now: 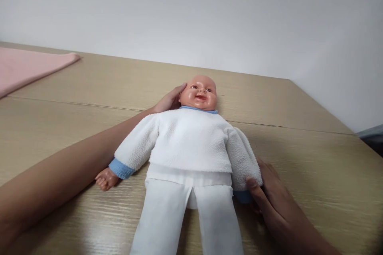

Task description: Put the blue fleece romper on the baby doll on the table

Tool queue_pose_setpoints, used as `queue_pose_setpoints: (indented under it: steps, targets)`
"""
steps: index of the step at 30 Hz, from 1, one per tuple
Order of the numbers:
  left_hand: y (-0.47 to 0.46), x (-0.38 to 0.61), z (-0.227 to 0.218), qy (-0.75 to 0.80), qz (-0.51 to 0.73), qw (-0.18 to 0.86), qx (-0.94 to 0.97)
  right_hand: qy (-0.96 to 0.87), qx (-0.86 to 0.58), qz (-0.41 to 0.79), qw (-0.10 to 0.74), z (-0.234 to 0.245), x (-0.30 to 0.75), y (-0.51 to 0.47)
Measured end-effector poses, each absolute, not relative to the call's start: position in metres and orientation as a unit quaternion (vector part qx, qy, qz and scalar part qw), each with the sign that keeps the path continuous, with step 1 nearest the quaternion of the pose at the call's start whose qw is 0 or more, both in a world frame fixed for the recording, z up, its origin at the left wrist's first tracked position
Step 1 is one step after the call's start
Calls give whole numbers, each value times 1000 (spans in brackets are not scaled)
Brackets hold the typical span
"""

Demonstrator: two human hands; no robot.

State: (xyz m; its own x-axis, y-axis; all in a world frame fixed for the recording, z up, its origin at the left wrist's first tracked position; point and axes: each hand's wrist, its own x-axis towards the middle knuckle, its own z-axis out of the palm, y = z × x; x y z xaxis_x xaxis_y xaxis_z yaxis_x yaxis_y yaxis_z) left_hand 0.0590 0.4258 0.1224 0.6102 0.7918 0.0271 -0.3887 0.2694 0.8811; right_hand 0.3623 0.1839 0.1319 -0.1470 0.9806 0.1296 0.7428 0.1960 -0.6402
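A baby doll (191, 139) lies face up on the wooden table. It wears a white fleece top with blue collar and cuffs, and white trousers whose lower ends run out of view. My left hand (170, 100) reaches past one doll arm and cups the side of the bald head; most of its fingers are hidden behind it. At the doll's other side, my right hand (271, 191) pinches the fleece sleeve (243, 159) near the cuff, thumb on top and fingers on the outer side. That doll hand is mostly covered by mine.
A folded pink cloth (32, 65) lies at the far left of the table (314, 155). Seams cross the tabletop behind the doll. A pale wall (191, 16) rises beyond the far edge, and a dark object (372, 137) shows past the right edge.
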Motion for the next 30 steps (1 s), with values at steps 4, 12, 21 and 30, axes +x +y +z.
queue_pose_setpoints:
  steps: [4, 12, 21, 30]
  targets:
    - [426, 59, 122, 219, 381, 768, 466, -729, -592, 211, 272, 131, 362, 185]
    - [428, 59, 119, 238, 382, 767, 457, -731, -590, 210, 272, 132, 364, 184]
    - [432, 58, 114, 218, 374, 782, 448, -732, -594, 201, 267, 132, 363, 186]
    - [425, 60, 122, 203, 356, 792, 452, -732, -594, 205, 264, 134, 363, 187]
